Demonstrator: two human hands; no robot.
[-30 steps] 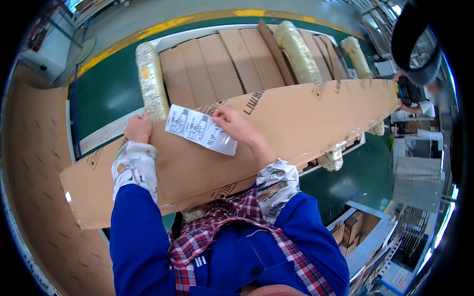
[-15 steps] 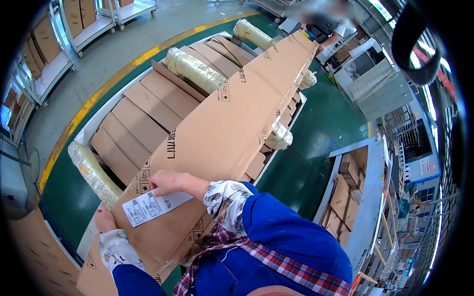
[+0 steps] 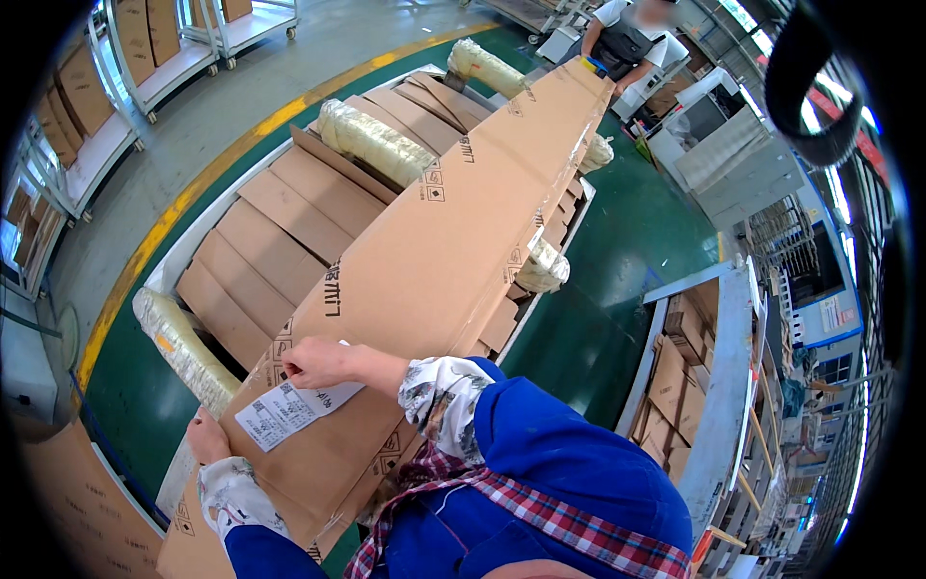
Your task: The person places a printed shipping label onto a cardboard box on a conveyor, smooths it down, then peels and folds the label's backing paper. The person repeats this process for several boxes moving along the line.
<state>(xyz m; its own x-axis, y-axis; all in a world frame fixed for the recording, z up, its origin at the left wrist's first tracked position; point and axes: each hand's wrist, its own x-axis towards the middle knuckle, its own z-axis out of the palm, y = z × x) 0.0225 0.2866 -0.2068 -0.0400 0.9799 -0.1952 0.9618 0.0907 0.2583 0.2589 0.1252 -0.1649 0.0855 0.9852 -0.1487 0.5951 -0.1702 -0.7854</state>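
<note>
Head view, from the left: three white-framed trolleys (image 3: 87, 159) carry brown cartons, the nearest ones cut off by the dark rim. Below them, a brown cardboard surface (image 3: 92, 511) also runs out of sight at the rim.

The left hand (image 3: 207, 436) is at the left edge of one long cardboard package (image 3: 424, 261), fingers curled in narrow; their tips are hidden, so I cannot tell how firmly they grip. Just right of it, one white label (image 3: 280, 415) lies on top of the package's near part, its long axis rising gently toward the upper right and its densely printed half toward the lower left. The right hand (image 3: 318, 364) covers the label's upper edge, fingers bunched narrow; the fingertips are hard to make out, and I cannot tell whether they pinch the paper.

The package points from lower left to upper right, its near end cut off below and partly behind the left sleeve (image 3: 241, 497). It lies across a stand with three foil-like wrapped bars (image 3: 376, 142) along its left side and two wrapped ends (image 3: 543, 267) showing on its right; what joins them is hidden underneath. Flat cardboard pieces (image 3: 275, 236) fill the spaces between the bars, too overlapped to count. One co-worker (image 3: 627, 48) stands at the package's far end, hands on it. Farthest right, one blue-grey bin (image 3: 634, 391) holds cardboard pieces, partly hidden behind its side.
</note>
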